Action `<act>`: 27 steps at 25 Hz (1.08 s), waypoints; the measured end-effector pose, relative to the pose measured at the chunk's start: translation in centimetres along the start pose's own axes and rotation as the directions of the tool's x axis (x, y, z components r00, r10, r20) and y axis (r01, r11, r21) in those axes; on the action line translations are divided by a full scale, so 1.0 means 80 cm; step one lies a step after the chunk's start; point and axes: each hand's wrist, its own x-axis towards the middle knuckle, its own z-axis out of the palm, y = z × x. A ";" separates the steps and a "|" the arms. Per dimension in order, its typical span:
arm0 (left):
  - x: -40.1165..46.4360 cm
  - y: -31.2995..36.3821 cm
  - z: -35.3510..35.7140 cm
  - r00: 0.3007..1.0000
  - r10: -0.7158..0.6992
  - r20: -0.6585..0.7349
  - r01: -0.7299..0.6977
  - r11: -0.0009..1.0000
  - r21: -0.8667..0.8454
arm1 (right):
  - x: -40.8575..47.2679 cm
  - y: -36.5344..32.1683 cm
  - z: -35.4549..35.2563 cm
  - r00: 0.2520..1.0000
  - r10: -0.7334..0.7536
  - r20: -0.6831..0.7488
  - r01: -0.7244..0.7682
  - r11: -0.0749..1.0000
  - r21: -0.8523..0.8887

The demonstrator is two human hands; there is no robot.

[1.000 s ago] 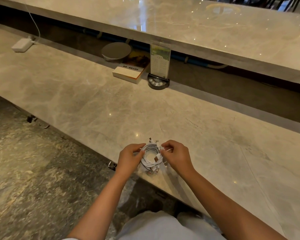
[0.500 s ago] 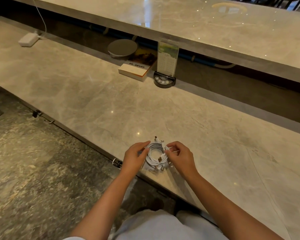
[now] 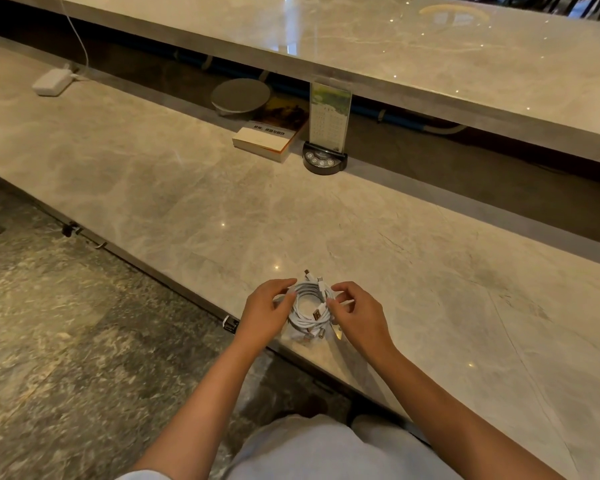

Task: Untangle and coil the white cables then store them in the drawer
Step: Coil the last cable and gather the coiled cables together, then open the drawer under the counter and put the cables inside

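A coil of white cables [image 3: 307,306], with several plugs sticking out, lies on the marble counter [image 3: 187,202] close to its near edge. My left hand [image 3: 265,315] holds the coil's left side between thumb and curled fingers. My right hand [image 3: 359,315] pinches its right side with the fingertips. No drawer shows in this view.
At the back of the counter lie a book [image 3: 267,136], a round grey disc [image 3: 240,95] and an upright sign holder on a black base [image 3: 328,126]. A white adapter [image 3: 51,83] with its lead sits far left. A raised upper counter [image 3: 395,46] runs behind. Stone floor lies left.
My hands stay on the coil in much the same place. The fingers have shifted slightly round its sides, and my head has turned a little so the scene sits further right.
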 end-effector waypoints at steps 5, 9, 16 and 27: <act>0.006 0.010 -0.013 0.979 0.200 0.027 -0.199 0.936 0.291 | 0.004 -0.005 -0.029 0.967 -0.228 0.114 0.254 0.873 -0.416; 0.023 0.069 -0.006 0.869 0.487 0.081 -0.451 0.716 0.533 | 0.009 -0.012 -0.068 0.907 -0.418 0.049 0.329 0.632 -0.701; 0.003 0.130 0.101 0.684 0.656 0.318 -0.713 0.509 0.483 | -0.045 0.029 -0.136 0.904 -0.342 -0.255 -0.014 0.574 -0.819; -0.088 0.077 0.198 0.725 0.347 0.595 -0.686 0.441 0.579 | -0.236 0.135 -0.151 0.918 -0.156 -0.365 -0.196 0.622 -0.758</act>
